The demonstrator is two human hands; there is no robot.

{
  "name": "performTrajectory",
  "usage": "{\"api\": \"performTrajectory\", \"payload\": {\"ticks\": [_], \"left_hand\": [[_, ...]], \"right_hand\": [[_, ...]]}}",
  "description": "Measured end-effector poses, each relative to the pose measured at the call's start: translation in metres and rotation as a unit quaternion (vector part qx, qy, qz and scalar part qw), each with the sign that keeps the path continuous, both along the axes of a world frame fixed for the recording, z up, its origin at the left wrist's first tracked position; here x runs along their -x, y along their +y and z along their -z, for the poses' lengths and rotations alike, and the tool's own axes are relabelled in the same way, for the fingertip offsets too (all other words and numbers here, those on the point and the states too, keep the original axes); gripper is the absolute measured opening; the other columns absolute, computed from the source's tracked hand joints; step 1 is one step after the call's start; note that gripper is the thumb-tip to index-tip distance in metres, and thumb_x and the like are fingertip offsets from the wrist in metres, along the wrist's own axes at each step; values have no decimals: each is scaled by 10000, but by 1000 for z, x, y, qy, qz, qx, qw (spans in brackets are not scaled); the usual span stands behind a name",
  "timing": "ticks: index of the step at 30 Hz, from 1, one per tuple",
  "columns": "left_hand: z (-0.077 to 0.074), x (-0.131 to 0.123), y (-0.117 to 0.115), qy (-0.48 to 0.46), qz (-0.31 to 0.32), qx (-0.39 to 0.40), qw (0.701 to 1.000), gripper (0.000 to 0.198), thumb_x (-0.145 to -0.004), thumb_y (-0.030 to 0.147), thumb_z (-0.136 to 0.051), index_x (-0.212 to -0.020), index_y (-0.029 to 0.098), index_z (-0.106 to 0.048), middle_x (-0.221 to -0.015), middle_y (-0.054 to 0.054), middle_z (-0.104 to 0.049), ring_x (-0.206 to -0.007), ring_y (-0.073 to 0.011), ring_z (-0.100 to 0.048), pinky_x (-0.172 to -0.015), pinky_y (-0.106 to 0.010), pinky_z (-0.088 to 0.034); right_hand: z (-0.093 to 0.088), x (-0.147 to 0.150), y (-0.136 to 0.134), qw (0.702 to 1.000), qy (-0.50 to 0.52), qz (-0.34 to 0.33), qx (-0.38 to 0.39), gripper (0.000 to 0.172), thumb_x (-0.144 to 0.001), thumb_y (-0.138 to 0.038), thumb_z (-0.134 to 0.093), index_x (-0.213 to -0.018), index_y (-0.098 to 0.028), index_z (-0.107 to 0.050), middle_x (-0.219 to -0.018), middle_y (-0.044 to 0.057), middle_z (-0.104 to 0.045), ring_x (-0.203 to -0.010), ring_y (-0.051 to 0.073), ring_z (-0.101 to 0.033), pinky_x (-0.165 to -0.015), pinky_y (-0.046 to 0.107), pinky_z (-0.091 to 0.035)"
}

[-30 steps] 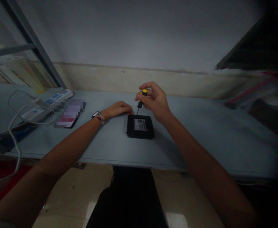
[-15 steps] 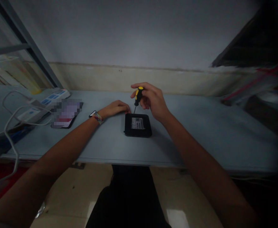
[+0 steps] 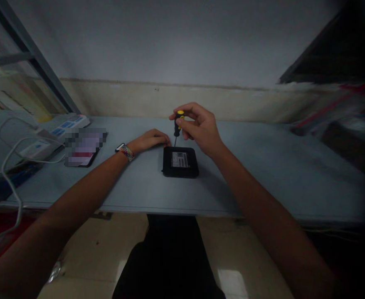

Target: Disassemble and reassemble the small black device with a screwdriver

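A flat black electronic box [image 3: 180, 169] with rounded corners lies on the table, its white printed label facing up. My right hand [image 3: 198, 124] grips the handle of a black and yellow screwdriver [image 3: 176, 126] between thumb and fingers. The screwdriver stands nearly upright, its shaft pointing down to the far edge of the box near the left corner; the tip's exact seat is too small to make out. With fingers bent together, my left hand [image 3: 149, 140] rests on the table and its fingertips are at the box's far left corner. A multicoloured watch band circles the left wrist.
To the left lies a phone [image 3: 85, 147] with a blurred screen, beside a white power strip [image 3: 67, 128] and white cables [image 3: 11, 176]. A metal frame post [image 3: 50, 79] rises behind them. The wall [image 3: 182, 45] borders the table's back edge.
My right thumb and fingers have closed around the screwdriver handle, which was held more loosely before. The screwdriver stands more upright. The left hand and box stay in place as the view shifts slightly.
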State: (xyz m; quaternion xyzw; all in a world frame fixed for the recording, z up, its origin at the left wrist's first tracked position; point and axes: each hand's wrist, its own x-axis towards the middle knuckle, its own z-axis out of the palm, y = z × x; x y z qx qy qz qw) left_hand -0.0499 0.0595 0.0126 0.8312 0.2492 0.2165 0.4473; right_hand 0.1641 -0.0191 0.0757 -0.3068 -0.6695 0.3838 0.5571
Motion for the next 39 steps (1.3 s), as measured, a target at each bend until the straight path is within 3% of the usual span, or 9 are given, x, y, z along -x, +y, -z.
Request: {"api": "performTrajectory", "payload": {"ticks": [5, 13, 28, 39], "left_hand": [[-4, -1, -2, 3, -3, -1, 1000, 342, -932, 412, -613, -863, 155, -827, -832, -56, -767, -810, -184, -659, -886, -337, -494], [-3, -1, -2, 10, -14, 1, 1000, 322, -925, 384, -609, -864, 158, -829, -815, -51, -757, -808, -185, -657, -882, -337, -500], [2, 0, 2, 7, -11, 2, 1000, 322, -936, 395, -615, -850, 163, -822, -842, -62, -763, -812, -182, -651, -868, -335, -495], [-5, 3, 0, -33, 2, 24, 999, 212, -892, 320, -746, -957, 151, -855, -973, -97, -833, -930, -197, -734, -947, -361, -557]], "right_hand": [[4, -5, 3, 1000, -20, -9, -19, 232, -973, -338, -701, -1178, -251, -766, -1076, 27, -796, -525, 60, -525, -437, 225, -378], [-1, -4, 0, 1000, 0, -2, -20, 232, -947, -320, -673, -1131, -243, -790, -1008, 26, -797, -518, 69, -495, -416, 225, -307], [-3, -7, -1, 999, 6, 3, -36, 221, -977, -330, -661, -1148, -243, -770, -1020, 32, -799, -505, 78, -493, -422, 235, -339], [-10, -9, -4, 997, 30, 57, -41, 275, -987, -497, -685, -1089, -249, -748, -1020, 28, -805, -482, 76, -492, -408, 224, -387]]}}
